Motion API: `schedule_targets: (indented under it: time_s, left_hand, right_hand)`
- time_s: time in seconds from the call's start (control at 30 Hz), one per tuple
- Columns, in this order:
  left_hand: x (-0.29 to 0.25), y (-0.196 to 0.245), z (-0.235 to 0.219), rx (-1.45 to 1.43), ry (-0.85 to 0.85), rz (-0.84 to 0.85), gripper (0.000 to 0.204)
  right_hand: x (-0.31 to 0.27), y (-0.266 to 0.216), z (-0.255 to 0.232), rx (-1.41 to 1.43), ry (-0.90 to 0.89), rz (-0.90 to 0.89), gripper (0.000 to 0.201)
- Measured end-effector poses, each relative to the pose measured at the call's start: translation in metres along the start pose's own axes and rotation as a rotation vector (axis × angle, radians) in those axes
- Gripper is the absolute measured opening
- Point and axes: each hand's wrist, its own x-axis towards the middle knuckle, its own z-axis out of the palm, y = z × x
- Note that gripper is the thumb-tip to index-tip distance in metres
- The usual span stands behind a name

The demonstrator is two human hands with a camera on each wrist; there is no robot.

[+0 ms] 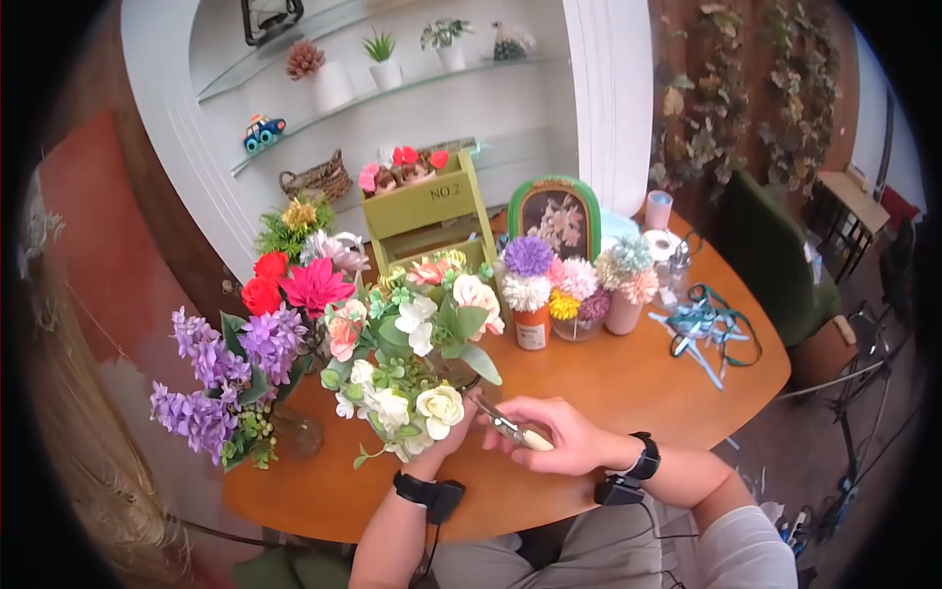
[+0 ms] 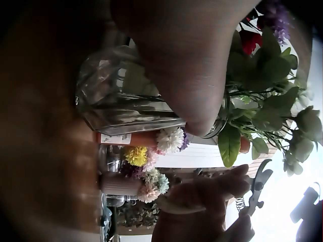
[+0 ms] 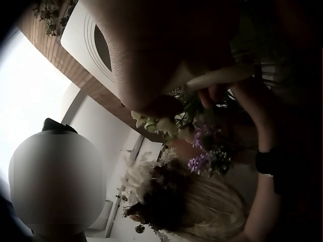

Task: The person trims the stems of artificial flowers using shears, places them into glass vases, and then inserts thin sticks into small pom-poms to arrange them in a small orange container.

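Note:
Pruning shears (image 1: 512, 426) with a cream handle are gripped in my right hand (image 1: 564, 437), just right of the flower bunch. In the left wrist view the shears' blades (image 2: 260, 184) point up toward the leaves (image 2: 272, 113). My left hand (image 1: 446, 442) is largely behind the white and peach flowers (image 1: 412, 363); in the left wrist view that hand (image 2: 186, 65) lies against the neck of a clear glass vase (image 2: 121, 101) holding stems. The left fingertips curl round the vase's rim area. In the right wrist view the cream handle (image 3: 217, 78) shows under the right hand.
Purple flowers (image 1: 201, 378) in a glass vase stand at left. Behind are a green crate (image 1: 422, 216), pompom flowers (image 1: 530, 257) in vases and a green frame (image 1: 594, 231). Blue ribbons (image 1: 711, 329) lie on the right of the table (image 1: 628, 393).

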Motion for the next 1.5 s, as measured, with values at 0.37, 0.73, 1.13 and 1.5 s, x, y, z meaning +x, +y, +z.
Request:
schedule_targets:
  time_s: [0.37,0.73,1.13,1.5]
  left_hand:
    - [-0.005,-0.009,0.015,-0.106,0.292,0.176,0.029]
    - [-0.009,0.008,0.009,-0.072,0.249,0.058,0.024]
    - [0.0,-0.026,0.008,0.01,0.23,0.153,0.037]
    - [0.004,-0.048,0.009,0.002,0.224,0.14,0.029]
  right_hand:
    - [0.004,0.019,0.004,-0.27,0.263,0.113,0.04]
    - [0.005,0.019,-0.001,-0.236,0.287,0.018,0.036]
    - [0.005,0.013,0.0,-0.115,0.215,-0.053,0.04]
    - [0.002,0.0,-0.012,0.3,-0.032,0.338,0.026]
